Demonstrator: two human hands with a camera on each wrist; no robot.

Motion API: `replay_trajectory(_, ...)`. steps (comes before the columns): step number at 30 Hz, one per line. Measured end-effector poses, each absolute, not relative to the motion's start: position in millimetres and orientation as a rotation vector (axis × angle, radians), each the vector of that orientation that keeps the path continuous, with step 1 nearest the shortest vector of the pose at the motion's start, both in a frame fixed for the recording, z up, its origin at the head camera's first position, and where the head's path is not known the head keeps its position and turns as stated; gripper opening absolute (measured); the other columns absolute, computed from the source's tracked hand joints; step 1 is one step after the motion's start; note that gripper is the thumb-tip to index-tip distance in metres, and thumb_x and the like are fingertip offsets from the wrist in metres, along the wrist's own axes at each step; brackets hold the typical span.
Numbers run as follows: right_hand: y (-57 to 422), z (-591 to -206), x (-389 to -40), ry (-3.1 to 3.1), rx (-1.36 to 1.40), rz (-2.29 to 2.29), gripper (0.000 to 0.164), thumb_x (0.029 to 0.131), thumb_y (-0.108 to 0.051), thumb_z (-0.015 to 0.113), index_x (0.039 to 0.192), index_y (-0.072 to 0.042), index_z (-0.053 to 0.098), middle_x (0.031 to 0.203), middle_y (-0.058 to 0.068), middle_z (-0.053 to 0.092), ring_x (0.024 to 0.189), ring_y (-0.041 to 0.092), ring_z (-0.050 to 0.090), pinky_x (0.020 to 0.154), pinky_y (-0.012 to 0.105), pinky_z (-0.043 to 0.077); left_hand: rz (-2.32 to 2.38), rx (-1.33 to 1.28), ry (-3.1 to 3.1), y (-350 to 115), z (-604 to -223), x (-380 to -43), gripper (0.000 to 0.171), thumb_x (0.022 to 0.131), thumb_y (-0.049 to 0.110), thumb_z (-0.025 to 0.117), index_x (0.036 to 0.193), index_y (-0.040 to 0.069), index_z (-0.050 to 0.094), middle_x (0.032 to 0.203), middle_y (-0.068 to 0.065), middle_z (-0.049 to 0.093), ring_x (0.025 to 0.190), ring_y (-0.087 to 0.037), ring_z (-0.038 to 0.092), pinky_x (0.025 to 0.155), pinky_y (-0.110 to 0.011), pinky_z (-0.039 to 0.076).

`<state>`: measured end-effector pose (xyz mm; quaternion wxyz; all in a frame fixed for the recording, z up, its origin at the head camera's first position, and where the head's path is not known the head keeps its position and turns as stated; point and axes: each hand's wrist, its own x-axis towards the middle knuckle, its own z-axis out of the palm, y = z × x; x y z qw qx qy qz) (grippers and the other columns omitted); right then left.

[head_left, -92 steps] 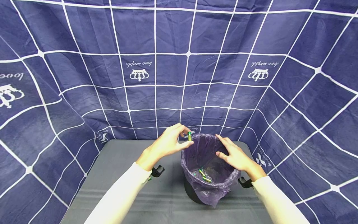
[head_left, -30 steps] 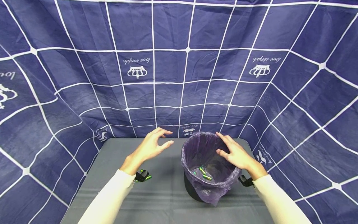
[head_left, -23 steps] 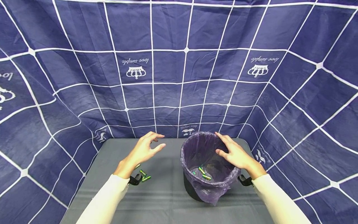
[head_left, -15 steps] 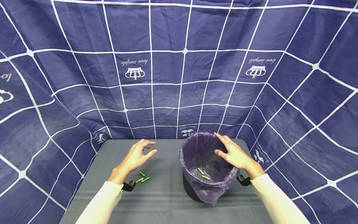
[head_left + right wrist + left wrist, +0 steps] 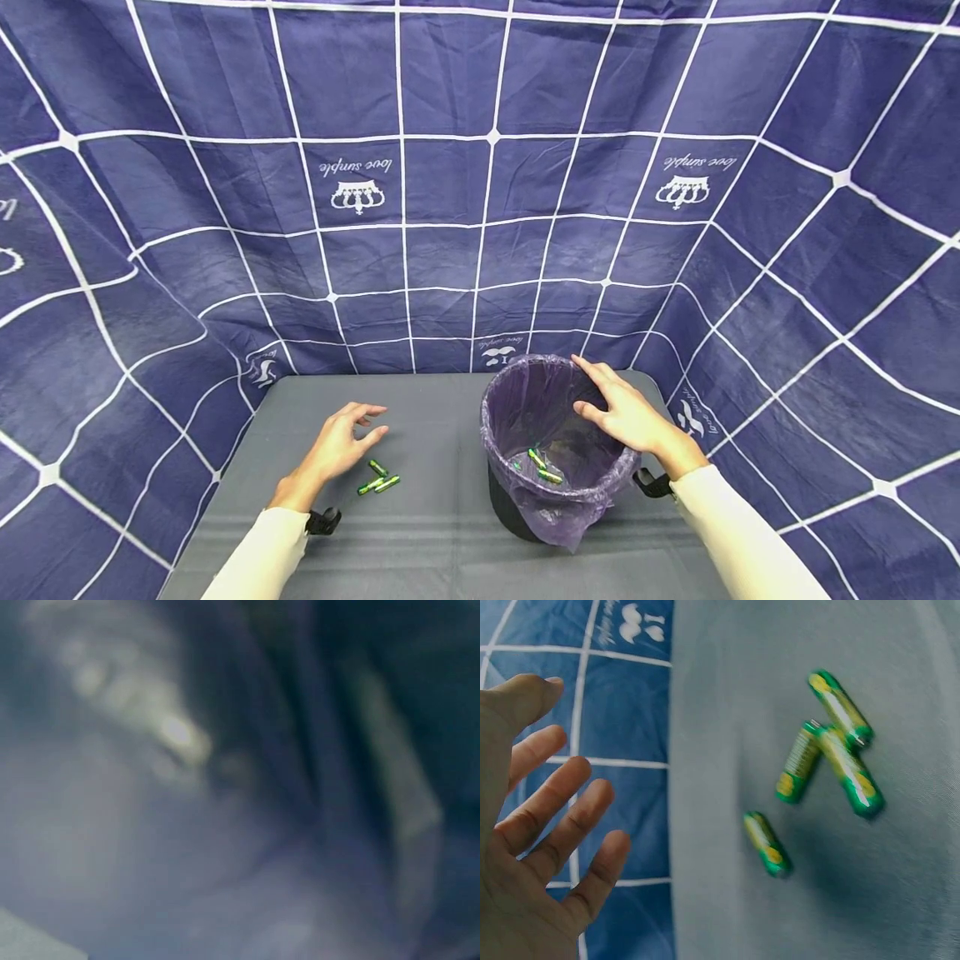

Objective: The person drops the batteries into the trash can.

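My left hand (image 5: 336,444) hovers over the left part of the grey surface, holding nothing, its fingers loosely bent and thumb apart. Just beside it lie several green and yellow batteries (image 5: 387,483). In the left wrist view, three of them cluster together, and one battery (image 5: 767,844) lies a little apart, nearer the fingers. My right hand (image 5: 628,421) rests on the right rim of a black bin (image 5: 506,502), fingers extended and thumb over the opening. A purple bag (image 5: 566,515) lines the bin, with batteries (image 5: 550,476) inside at the bottom. The right wrist view is too blurred to show much.
A grey cloth-covered table (image 5: 427,550) bears the bin and batteries. Blue cloth (image 5: 450,183) with white grid lines hangs behind and on both sides, close to the table's back edge. The bag's loose edge hangs down the bin's front.
The left hand held a battery at the bin's left rim earlier; now without it, the hand has moved left and nearer, beside the batteries on the table. The right hand stays on the rim.
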<state>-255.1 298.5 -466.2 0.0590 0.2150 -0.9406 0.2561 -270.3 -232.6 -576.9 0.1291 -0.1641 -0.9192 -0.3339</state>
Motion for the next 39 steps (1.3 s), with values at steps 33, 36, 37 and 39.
replay_trajectory(33, 297, -465, -256, -2.822, 0.650, 0.792, 0.079, 0.111, -0.027, 0.077, 0.180, -0.011, 0.042, 0.159, 0.017, 0.064, 0.146, 0.043, 0.068, 0.121, 0.070, 0.054, -1.060, -0.386, -2.729, -274, -670, -275, 0.045, 0.085, -0.014, 0.088, 0.124, 0.008, 0.088, 0.108, -0.012, 0.077, 0.082, -0.012, 0.067, 0.075, -0.025, 0.054)
replay_trajectory(36, 297, -465, -255, -2.825, 0.651, 0.788, 0.079, 0.111, -0.027, 0.076, 0.180, -0.012, 0.042, 0.159, 0.017, 0.064, 0.146, 0.043, 0.068, 0.122, 0.070, 0.053, -1.084, -0.491, -2.604, -281, -687, -281, 0.045, 0.083, -0.013, 0.086, 0.123, 0.007, 0.087, 0.100, -0.008, 0.074, 0.077, -0.007, 0.062, 0.070, -0.022, 0.049)
replay_trajectory(37, 297, -465, -255, -2.827, 0.647, 0.790, 0.079, 0.111, -0.027, 0.076, 0.180, -0.012, 0.042, 0.159, 0.017, 0.064, 0.147, 0.043, 0.068, 0.122, 0.070, 0.053, -1.087, -0.524, -2.573, -282, -691, -281, 0.044, 0.082, -0.012, 0.085, 0.122, 0.007, 0.087, 0.098, -0.007, 0.073, 0.077, -0.006, 0.060, 0.069, -0.021, 0.047)
replay_trajectory(39, 297, -466, -254, -2.833, 0.643, 0.793, 0.079, 0.111, -0.027, 0.076, 0.180, -0.012, 0.042, 0.160, 0.017, 0.063, 0.148, 0.044, 0.067, 0.122, 0.071, 0.053, -1.077, -0.565, -2.532, -286, -700, -283, 0.043, 0.082, -0.009, 0.082, 0.122, 0.007, 0.086, 0.094, -0.003, 0.070, 0.076, -0.003, 0.057, 0.067, -0.021, 0.046)
